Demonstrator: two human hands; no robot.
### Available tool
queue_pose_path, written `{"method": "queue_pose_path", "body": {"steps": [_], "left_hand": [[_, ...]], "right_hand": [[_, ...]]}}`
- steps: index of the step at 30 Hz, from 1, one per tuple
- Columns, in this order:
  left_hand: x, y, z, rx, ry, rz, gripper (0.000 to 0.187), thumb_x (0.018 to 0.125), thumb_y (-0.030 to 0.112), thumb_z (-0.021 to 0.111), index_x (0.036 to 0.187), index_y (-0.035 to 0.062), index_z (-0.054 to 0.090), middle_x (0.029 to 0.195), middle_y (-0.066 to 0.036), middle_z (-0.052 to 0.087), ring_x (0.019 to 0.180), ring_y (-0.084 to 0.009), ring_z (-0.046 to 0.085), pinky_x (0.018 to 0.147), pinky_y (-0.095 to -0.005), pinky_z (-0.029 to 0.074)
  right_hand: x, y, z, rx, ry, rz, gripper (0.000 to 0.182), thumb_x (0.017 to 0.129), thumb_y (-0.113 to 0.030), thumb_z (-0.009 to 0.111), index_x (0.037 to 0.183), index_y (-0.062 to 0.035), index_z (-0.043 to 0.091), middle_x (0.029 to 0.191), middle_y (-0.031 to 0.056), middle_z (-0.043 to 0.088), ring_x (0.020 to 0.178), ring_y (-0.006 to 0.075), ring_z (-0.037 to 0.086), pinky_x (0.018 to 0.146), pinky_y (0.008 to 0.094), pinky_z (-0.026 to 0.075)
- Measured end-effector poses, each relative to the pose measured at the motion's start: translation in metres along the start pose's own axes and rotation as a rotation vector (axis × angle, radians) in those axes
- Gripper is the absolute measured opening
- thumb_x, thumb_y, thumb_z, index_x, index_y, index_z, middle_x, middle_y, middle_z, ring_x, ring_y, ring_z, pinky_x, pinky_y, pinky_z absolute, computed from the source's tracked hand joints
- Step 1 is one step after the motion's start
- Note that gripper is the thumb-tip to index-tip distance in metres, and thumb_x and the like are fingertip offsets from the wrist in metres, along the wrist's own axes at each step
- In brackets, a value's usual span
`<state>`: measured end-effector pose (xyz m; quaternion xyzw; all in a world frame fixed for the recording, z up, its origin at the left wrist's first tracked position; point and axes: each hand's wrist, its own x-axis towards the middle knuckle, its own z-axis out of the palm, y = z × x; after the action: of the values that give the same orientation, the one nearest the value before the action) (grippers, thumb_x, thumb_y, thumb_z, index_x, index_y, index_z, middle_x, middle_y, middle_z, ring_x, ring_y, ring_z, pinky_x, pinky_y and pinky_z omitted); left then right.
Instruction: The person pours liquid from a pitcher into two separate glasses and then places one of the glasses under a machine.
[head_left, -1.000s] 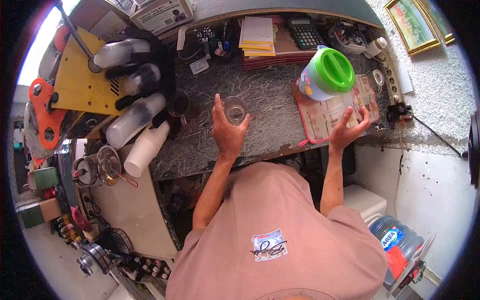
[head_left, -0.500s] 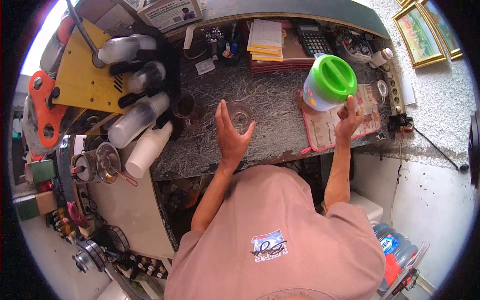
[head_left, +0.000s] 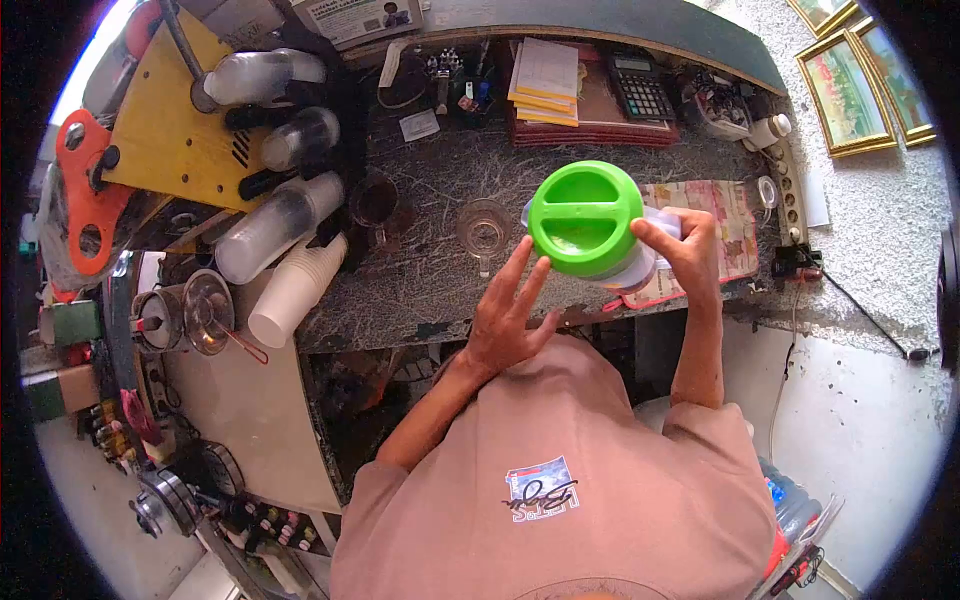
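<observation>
Right hand grips the green-lidded jug by its side, held above the surface; left hand is open, fingers spread, just below the lid, holding nothing. Empty glass stands just left of the jug. Best to steady the jug underneath with the left hand and keep the spout lined over the glass.

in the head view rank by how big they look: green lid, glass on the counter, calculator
1. green lid, clearly largest, though it is lifted nearer the camera.
2 and 3. calculator and glass look about alike; too close to rank.
</observation>
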<state>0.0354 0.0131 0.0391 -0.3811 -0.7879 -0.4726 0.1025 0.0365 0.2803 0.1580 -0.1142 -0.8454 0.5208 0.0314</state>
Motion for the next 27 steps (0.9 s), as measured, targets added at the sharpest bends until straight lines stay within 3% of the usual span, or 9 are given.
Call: {"method": "queue_pose_path", "body": {"steps": [5, 9, 12, 27], "left_hand": [[-0.019, -0.006, -0.004, -0.066, -0.004, -0.037, 0.092, 0.079, 0.011, 0.080, 0.157, 0.0061, 0.032, 0.161, -0.031, 0.028, 0.141, -0.0481, 0.044, 0.108, -0.0507, 0.048], [-0.027, -0.007, -0.006, -0.132, 0.024, -0.072, 0.091, 0.079, 0.008, 0.078, 0.157, 0.0058, 0.032, 0.160, -0.030, 0.030, 0.141, -0.0484, 0.043, 0.110, -0.0514, 0.047], [-0.030, -0.010, -0.007, -0.146, 0.009, -0.107, 0.091, 0.079, 0.008, 0.077, 0.157, 0.0056, 0.032, 0.160, -0.030, 0.031, 0.141, -0.0480, 0.043, 0.110, -0.0512, 0.047], [-0.032, -0.013, -0.011, -0.160, 0.039, -0.143, 0.090, 0.080, 0.006, 0.076, 0.157, 0.0050, 0.029, 0.160, -0.031, 0.031, 0.139, -0.0475, 0.046, 0.107, -0.0495, 0.049]], "right_hand": [[0.002, -0.031, 0.012, -0.134, -0.142, 0.015, 0.040, 0.084, -0.037, 0.084, 0.084, 0.0027, 0.077, 0.069, 0.0074, 0.072, 0.061, 0.0114, 0.069, 0.052, 0.0292, 0.051], [0.014, -0.030, 0.021, -0.283, -0.177, -0.183, 0.047, 0.083, -0.045, 0.082, 0.085, 0.0025, 0.078, 0.066, 0.0130, 0.072, 0.057, 0.0163, 0.070, 0.052, 0.0317, 0.052], [0.020, -0.037, 0.025, -0.343, -0.210, -0.195, 0.050, 0.083, -0.048, 0.081, 0.085, 0.0021, 0.078, 0.064, 0.0149, 0.070, 0.055, 0.0197, 0.070, 0.053, 0.0333, 0.052], [0.037, -0.060, 0.039, -0.448, -0.303, -0.244, 0.053, 0.084, -0.052, 0.079, 0.084, 0.0008, 0.078, 0.062, 0.0155, 0.068, 0.053, 0.0218, 0.069, 0.052, 0.0352, 0.051]]}}
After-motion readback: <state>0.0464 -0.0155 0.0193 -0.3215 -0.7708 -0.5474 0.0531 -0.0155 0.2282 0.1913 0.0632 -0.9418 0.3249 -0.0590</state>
